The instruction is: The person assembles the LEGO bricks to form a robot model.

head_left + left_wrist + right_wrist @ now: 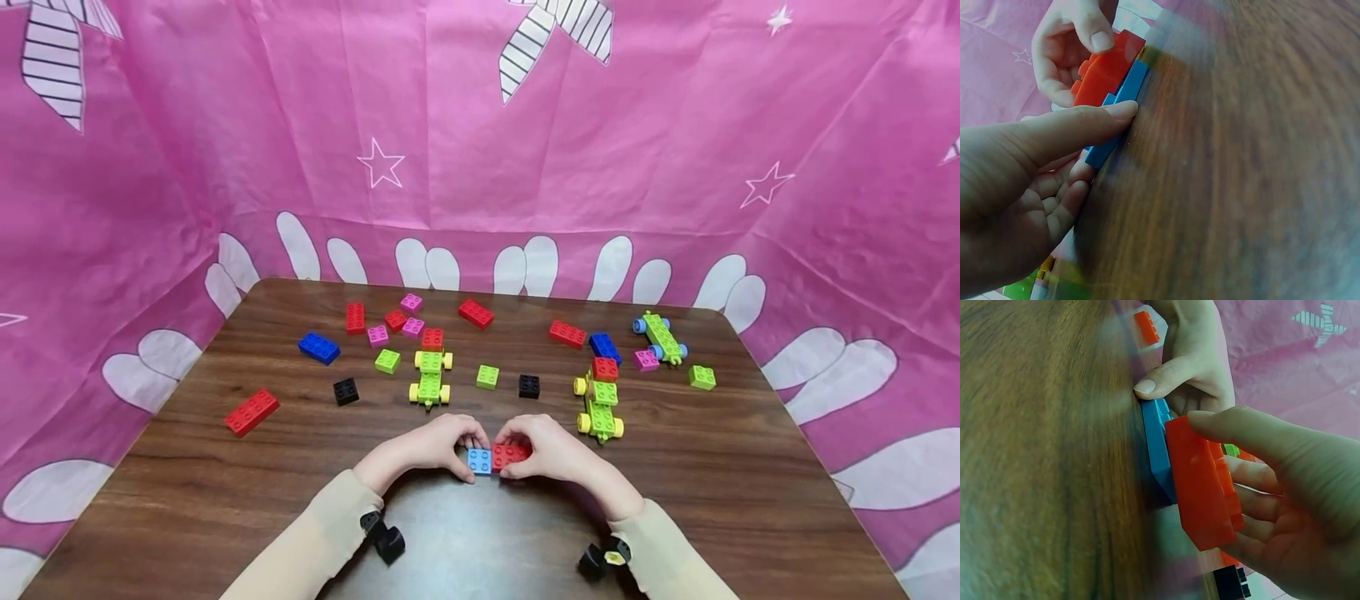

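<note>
Red toy brick [1200, 484] pinched in my right hand [544, 447] sits partly over the flat blue brick [479, 462] my left hand [433, 443] pinches; pushing crooked might make it slip.

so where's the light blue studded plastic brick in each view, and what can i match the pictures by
Head: light blue studded plastic brick horizontally centred, in the lower half.
Left wrist: the brick is in the upper half, left of centre.
Right wrist: the brick is near the centre.
Shared landmark: the red rectangular studded plastic brick next to it, on its right in the head view.
</note>
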### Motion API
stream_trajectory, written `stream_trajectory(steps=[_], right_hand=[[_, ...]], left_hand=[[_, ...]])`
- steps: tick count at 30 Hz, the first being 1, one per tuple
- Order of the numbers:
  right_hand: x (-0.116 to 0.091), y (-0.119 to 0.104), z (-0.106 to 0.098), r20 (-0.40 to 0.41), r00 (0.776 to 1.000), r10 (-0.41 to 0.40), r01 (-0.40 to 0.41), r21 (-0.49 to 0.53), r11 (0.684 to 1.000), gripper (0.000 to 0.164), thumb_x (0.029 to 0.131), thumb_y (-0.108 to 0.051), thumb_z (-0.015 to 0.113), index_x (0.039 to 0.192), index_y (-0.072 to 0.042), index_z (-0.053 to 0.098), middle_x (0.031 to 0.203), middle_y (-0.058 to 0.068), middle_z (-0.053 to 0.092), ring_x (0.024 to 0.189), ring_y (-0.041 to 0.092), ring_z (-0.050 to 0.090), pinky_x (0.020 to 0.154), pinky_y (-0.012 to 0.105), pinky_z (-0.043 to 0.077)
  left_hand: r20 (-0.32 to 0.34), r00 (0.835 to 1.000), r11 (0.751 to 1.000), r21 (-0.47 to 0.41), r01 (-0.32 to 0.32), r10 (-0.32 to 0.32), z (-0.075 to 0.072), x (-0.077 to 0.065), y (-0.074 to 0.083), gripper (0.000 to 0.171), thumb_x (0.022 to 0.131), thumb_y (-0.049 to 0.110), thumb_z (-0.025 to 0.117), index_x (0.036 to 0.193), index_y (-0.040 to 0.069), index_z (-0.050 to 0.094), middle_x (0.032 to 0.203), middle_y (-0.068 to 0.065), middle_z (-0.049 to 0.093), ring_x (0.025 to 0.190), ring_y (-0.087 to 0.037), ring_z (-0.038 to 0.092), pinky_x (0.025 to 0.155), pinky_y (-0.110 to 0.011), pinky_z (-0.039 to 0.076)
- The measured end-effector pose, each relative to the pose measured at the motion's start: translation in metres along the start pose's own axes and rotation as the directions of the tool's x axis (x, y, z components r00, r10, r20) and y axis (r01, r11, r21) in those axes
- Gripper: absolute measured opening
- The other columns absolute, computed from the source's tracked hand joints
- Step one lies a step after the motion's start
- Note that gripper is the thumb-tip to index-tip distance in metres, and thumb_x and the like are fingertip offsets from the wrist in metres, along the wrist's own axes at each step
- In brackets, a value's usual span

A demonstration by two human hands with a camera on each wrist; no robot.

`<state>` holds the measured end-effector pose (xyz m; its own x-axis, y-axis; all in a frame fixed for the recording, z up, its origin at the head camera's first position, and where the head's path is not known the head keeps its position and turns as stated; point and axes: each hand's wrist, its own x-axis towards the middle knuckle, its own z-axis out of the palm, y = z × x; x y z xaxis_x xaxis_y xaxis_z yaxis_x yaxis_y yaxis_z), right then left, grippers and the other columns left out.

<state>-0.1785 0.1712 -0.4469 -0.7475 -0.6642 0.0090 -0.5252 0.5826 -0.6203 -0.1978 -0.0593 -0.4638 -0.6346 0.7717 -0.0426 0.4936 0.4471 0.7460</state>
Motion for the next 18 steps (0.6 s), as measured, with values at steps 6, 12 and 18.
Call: stream_trajectory(steps=[6,12,18], right_hand=[[-0.0024,-0.0015,-0.0014,-0.012,0.999,0.036,-0.036,0.018,0.999,0.028,0.075,-0.030,0.082,0.097,-0.013,0.075,0.088,-0.006,0.069,0.074,0.003,0.052,0.066,0.020,0.045],[-0.0020,-0.0029,-0.0031,-0.008,0.999,0.045,-0.045,0.017,0.999,0.028,0.074,-0.030,0.083,0.095,-0.012,0.076,0.087,-0.006,0.070,0.074,0.002,0.053,0.066,0.020,0.045],[0.0021,-0.0043,-0.0022,0.002,0.998,0.064,-0.064,0.028,0.998,0.028,0.073,-0.029,0.084,0.094,-0.012,0.077,0.085,-0.006,0.070,0.072,0.001,0.053,0.065,0.020,0.045]], left_hand=[[-0.002,1.000,1.000,-0.013,0.008,-0.008,0.0021,0.0013,0.0008,0.040,0.066,0.012,0.088,0.100,0.008,0.067,0.094,0.003,0.062,0.081,-0.001,0.052,0.076,-0.016,0.046],[0.002,1.000,1.000,-0.020,0.009,-0.009,0.0022,0.0027,0.0001,0.040,0.066,0.012,0.088,0.100,0.008,0.068,0.094,0.003,0.062,0.081,0.000,0.051,0.076,-0.017,0.046],[0.007,1.000,1.000,-0.019,0.011,-0.011,0.0019,0.0015,-0.0022,0.040,0.066,0.012,0.088,0.100,0.008,0.067,0.094,0.003,0.062,0.080,-0.001,0.051,0.075,-0.017,0.046]])
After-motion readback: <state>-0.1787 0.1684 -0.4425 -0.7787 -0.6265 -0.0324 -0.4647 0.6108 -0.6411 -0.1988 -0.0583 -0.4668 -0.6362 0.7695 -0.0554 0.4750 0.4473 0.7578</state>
